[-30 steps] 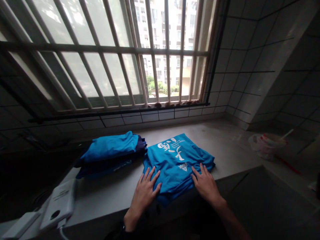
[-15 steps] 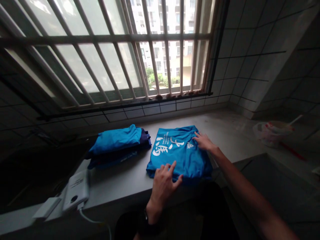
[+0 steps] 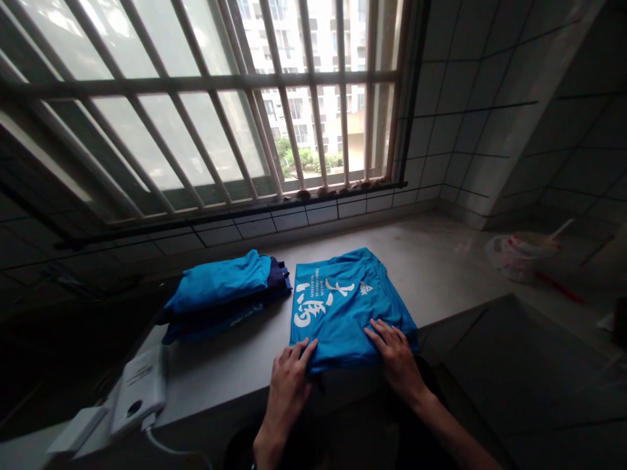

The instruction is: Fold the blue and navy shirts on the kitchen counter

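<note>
- Centrally, a blue shirt (image 3: 337, 307) lies folded on the pale counter (image 3: 230, 365), its white lettering facing up.
- The person's left hand (image 3: 289, 375) bends its fingers over the shirt's near-left corner; with the thumb hidden, whether it pinches the cloth cannot be told.
- The right hand (image 3: 399, 362), lower right of centre, lies open, fingers loosely spread on the near part of the shirt.
- Light, even pressure from both hands would probably flatten the creases near the right fingertips without dragging the print askew.
- The near edge, at the counter's front, deserves care: thin cloth could slip over it, so working farther back seems safer.
- The folded pile (image 3: 220, 281), left of centre, sits just beside the shirt; sideways strokes are best kept short.
</note>
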A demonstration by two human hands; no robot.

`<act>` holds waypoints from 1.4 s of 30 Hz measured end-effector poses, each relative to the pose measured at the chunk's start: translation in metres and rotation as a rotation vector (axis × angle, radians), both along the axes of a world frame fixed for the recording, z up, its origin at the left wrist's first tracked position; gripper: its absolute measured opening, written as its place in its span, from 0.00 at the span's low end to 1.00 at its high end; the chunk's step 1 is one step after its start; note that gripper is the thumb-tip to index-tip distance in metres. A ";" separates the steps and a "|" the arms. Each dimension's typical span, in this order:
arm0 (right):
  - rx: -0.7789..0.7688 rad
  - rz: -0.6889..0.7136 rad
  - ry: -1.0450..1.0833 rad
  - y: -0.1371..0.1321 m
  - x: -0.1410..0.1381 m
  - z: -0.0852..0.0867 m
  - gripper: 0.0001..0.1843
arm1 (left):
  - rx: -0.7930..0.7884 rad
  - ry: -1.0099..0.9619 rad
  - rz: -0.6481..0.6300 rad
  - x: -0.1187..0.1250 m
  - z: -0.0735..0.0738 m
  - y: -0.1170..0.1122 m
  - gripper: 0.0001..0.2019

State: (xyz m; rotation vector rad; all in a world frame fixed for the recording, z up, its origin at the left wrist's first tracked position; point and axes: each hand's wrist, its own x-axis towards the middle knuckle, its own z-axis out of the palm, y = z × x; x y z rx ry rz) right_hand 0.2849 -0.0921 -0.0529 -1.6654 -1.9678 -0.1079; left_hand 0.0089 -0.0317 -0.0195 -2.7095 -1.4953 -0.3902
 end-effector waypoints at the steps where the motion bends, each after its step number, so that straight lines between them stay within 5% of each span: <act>1: 0.015 0.042 0.033 0.000 0.006 0.003 0.40 | 0.002 0.005 0.005 -0.001 0.002 -0.005 0.32; 6: -0.034 0.240 0.270 -0.021 0.040 0.037 0.27 | 0.017 -0.036 -0.054 -0.026 0.014 -0.030 0.31; 9: -0.111 0.305 0.356 -0.029 0.056 0.067 0.29 | 0.066 -0.120 -0.108 -0.044 0.036 -0.029 0.28; 13: -0.107 0.307 0.390 0.008 0.069 0.116 0.30 | 0.160 -0.193 -0.093 -0.040 0.085 0.009 0.21; 16: 0.124 0.023 0.348 0.050 0.062 0.139 0.24 | 0.206 -0.186 0.091 -0.009 0.109 0.047 0.19; 19: 0.201 -0.170 0.236 0.071 0.037 0.127 0.25 | 0.281 -0.174 0.216 0.022 0.096 0.075 0.28; 24: -0.207 -0.037 0.034 0.063 -0.005 0.057 0.26 | 0.060 0.022 0.013 0.034 0.026 0.083 0.24; 27: -0.271 -0.055 -0.011 0.060 -0.010 0.033 0.26 | 0.078 0.012 0.016 0.026 0.003 0.074 0.24; 36: -0.353 0.168 0.108 0.092 0.034 0.039 0.28 | 0.114 0.053 0.145 0.037 0.007 0.006 0.25; 42: -0.371 0.193 0.047 0.122 0.044 0.067 0.28 | 0.031 0.037 -0.069 0.042 0.032 -0.005 0.23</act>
